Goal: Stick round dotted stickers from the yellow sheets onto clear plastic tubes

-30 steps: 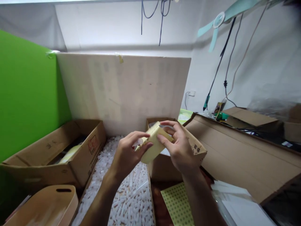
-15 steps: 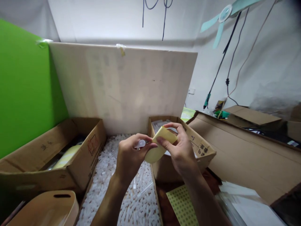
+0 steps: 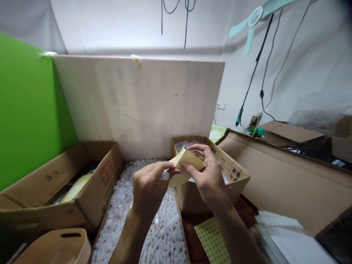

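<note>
Bottom edge first: tan bin [image 3: 85, 244] lower left, dotted yellow-green sheet [image 3: 213, 240] lying flat by the right forearm, white packs [image 3: 294, 245] lower right, partly blurred. Bottom centre, a thick spread of loose clear tubes [image 3: 162, 242], lots of them, so as a judgement the bulk is left to handle. Frame centre is where the work is: yellow sheet [image 3: 189, 158] up in the air between both hands, bent over and tilted, not set down anywhere. Right hand [image 3: 210, 172] has it pinched, thumb on the near face, other fingers closed at the upper edge and behind. Left hand [image 3: 150, 183] has thumb and index drawn together at the sheet's left edge, a clear tube [image 3: 165, 176] held in that grip with its end sticking out; can't tell if these fingers pinch the sheet too. Progress, judging from this: sheet and tube both in hand, this piece looks mid-way, neither one released; whether anything is fixed on the tube is too small to see. Just behind the hands, a carton [image 3: 195, 198] with whitish pieces inside; mid left, a long box [image 3: 96, 190] holding a yellow striped item [image 3: 78, 189]. Farther back, pale panel [image 3: 137, 106]; upper right, fan [image 3: 255, 16].
</note>
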### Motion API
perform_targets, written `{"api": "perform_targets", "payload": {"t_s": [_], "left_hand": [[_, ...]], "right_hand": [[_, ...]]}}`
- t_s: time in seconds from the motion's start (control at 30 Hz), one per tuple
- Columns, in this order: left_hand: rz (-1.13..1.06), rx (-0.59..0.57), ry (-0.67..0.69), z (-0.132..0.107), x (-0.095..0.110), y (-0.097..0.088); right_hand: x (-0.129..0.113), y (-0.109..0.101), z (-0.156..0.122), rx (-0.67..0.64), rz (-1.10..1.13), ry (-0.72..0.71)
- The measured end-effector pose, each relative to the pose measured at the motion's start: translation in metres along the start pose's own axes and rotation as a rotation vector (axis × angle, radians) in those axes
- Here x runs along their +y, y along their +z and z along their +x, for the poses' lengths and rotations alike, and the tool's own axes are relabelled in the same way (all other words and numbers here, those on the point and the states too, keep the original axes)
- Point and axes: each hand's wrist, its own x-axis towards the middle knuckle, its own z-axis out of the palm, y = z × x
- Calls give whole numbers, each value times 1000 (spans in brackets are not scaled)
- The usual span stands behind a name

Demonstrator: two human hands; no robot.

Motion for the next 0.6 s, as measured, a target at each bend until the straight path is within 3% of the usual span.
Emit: {"api": "perform_targets", "payload": {"t_s": [0.13, 0.3, 0.43, 0.6], "left_hand": [[38, -6, 47, 0, 1, -1], [-30, -46, -33, 2, 3, -4], [-111, -98, -17, 5, 5, -8], [-81, -41, -43, 5, 6, -6]], "right_hand": [[-1, 1, -1, 22, -32, -12], [-1, -1, -3, 24, -40, -34], [-2, -2, -4, 20, -50, -68], [-4, -1, -3, 22, -33, -88]]}}
